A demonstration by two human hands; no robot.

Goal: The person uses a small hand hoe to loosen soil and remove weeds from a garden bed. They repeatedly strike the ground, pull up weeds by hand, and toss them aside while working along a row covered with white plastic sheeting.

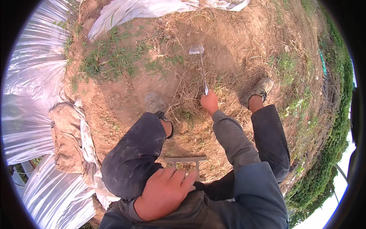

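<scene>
My right hand (209, 102) is closed around the handle of a short hand hoe (202, 70), arm stretched forward between my knees. The hoe's flat, pale metal blade (196, 49) is over bare brown soil, at the edge of a patch of shade. Whether it touches the ground is hard to tell. Loose dry grass (187, 93) lies left of the handle. My left hand (167, 190) rests across my lap near the left thigh, back upward, with nothing seen in it. Its palm is hidden.
Clear plastic sheeting (34, 94) runs along the left, with a soil-covered bag or cloth (67, 137) on its edge. White sheeting (137, 10) lies ahead. Green grass (108, 61) grows front left. A low frame (186, 159) stands between my legs. A green hedge (328, 148) lines the right.
</scene>
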